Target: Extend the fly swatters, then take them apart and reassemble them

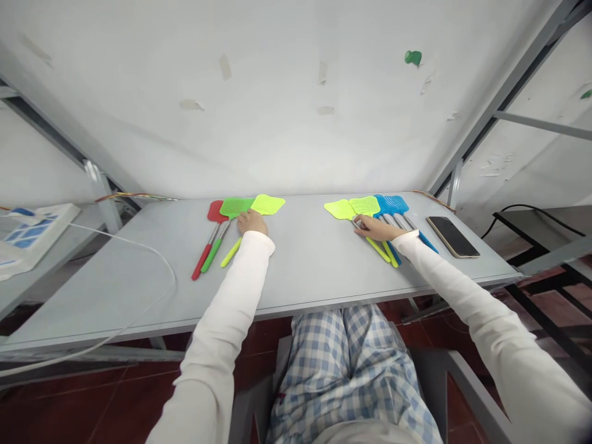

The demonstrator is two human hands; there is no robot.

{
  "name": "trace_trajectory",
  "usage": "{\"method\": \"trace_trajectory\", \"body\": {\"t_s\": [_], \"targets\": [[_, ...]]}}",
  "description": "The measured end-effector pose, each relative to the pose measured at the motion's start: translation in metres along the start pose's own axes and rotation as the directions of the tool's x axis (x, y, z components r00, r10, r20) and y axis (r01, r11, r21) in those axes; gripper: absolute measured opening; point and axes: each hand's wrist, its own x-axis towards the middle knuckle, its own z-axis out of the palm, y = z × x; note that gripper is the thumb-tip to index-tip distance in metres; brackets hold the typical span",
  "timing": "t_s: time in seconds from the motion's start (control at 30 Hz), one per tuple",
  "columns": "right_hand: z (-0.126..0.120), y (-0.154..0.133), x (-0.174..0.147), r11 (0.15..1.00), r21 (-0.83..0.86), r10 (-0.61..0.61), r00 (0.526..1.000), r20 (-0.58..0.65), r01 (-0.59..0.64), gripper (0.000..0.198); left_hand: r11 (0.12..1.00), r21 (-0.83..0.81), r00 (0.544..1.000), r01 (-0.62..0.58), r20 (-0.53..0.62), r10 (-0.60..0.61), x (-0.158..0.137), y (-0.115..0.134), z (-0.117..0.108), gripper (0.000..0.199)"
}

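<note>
- Fingers of the left hand (pixel 252 222) bend down over the neck of a yellow fly swatter (pixel 271 204), well to the left of the phone (pixel 452 237); the tips are hidden, so whether they are clamped cannot be told.
- Fingers of the right hand (pixel 377 229), nearer the phone on its left side, bunch close together at the metal shaft of a neon swatter (pixel 339 209); how firmly they press, or whether they have closed, cannot be made out.
- Farthest left of the phone, a red swatter (pixel 215 211) and a green swatter (pixel 235 207) lie on the grey table (pixel 296 271), heads overlapping, beside the yellow one.
- Closer on the phone's left, a second neon swatter (pixel 365 205) and several blue swatters (pixel 395 203) lie fanned, heads overlapping, under and beside the right hand.
- Light pieces, by the look of them: thin perforated heads likely bend, slim metal shafts seem stiff but slick, and little appears fragile.
- Colored handles probably offer the surest hold; a pinch just below the head should also serve, though overlapping neighbors may drag along.
</note>
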Motion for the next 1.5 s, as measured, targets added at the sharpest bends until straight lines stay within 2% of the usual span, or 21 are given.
{"method": "trace_trajectory", "body": {"t_s": [0.1,0.23,0.33,0.47,0.57,0.67,0.73,0.8,0.9,0.97,1.03,1.1,1.13,1.2,1.27,1.4,1.5], "targets": [[-0.003,0.004,-0.008,1.000,0.009,0.016,1.000,0.004,-0.016,0.032,0.998,0.012,0.998,-0.054,0.019,0.054,-0.008,0.012,-0.003,0.039],[-0.005,0.000,-0.012,0.994,-0.040,0.103,0.994,-0.025,-0.104,0.040,0.976,-0.101,0.981,-0.192,0.018,0.195,-0.015,0.024,-0.006,0.036],[-0.002,-0.006,-0.009,0.985,-0.082,0.144,0.986,-0.085,-0.151,0.043,0.931,-0.169,0.945,-0.324,-0.014,0.326,-0.020,0.030,-0.006,0.035],[0.002,-0.021,-0.001,0.978,-0.111,0.167,0.983,-0.072,-0.175,0.031,0.854,-0.247,0.887,-0.458,-0.061,0.458,-0.024,0.037,-0.002,0.034],[0.005,-0.037,-0.001,0.976,-0.146,0.149,0.985,-0.088,-0.161,0.028,0.809,-0.318,0.868,-0.494,-0.126,0.480,-0.023,0.040,0.001,0.032],[0.006,-0.051,-0.003,0.970,-0.154,0.157,0.968,-0.196,-0.189,0.031,0.778,-0.379,0.865,-0.502,-0.198,0.461,-0.021,0.041,0.003,0.029],[0.007,-0.054,-0.004,0.967,-0.138,0.177,0.954,-0.240,-0.214,0.031,0.763,-0.412,0.867,-0.497,-0.216,0.448,-0.019,0.042,0.004,0.027],[0.009,-0.053,-0.002,0.961,-0.114,0.222,0.946,-0.235,-0.253,0.029,0.751,-0.423,0.862,-0.506,-0.215,0.460,-0.016,0.042,0.007,0.026],[0.009,-0.047,0.000,0.924,-0.101,0.346,0.918,-0.192,-0.369,0.026,0.724,-0.401,0.824,-0.562,-0.199,0.530,-0.014,0.042,0.010,0.024],[0.008,-0.047,0.001,0.895,-0.117,0.389,0.882,-0.266,-0.430,0.030,0.687,-0.384,0.781,-0.616,-0.186,0.596,-0.015,0.042,0.011,0.025],[0.005,-0.053,0.002,0.905,-0.139,0.297,0.832,-0.468,-0.401,0.039,0.647,-0.358,0.729,-0.674,-0.177,0.661,-0.017,0.042,0.011,0.025],[0.002,-0.066,0.007,0.941,-0.221,0.065,0.777,-0.627,-0.256,0.044,0.616,-0.311,0.680,-0.724,-0.172,0.713,-0.021,0.042,0.012,0.027],[0.002,-0.073,0.011,0.946,-0.285,-0.066,0.764,-0.642,-0.158,0.044,0.605,-0.282,0.660,-0.744,-0.174,0.731,-0.024,0.042,0.013,0.029],[0.004,-0.086,0.021,0.905,-0.425,-0.294,0.779,-0.554,0.039,0.044,0.579,-0.231,0.620,-0.782,-0.195,0.760,-0.029,0.044,0.016,0.032],[0.009,-0.092,0.033,0.846,-0.509,-0.419,0.788,-0.452,0.158,0.044,0.532,-0.191,0.565,-0.825,-0.243,0.789,-0.033,0.047,0.019,0.034],[0.019,-0.082,0.048,0.787,-0.577,-0.494,0.784,-0.375,0.220,0.040,0.442,-0.066,0.438,-0.895,-0.329,0.837,-0.039,0.053,0.020,0.038],[0.019,-0.073,0.047,0.767,-0.610,-0.504,0.777,-0.378,0.200,0.036,0.418,0.025,0.386,-0.908,-0.334,0.860,-0.042,0.059,0.016,0.038]]}}
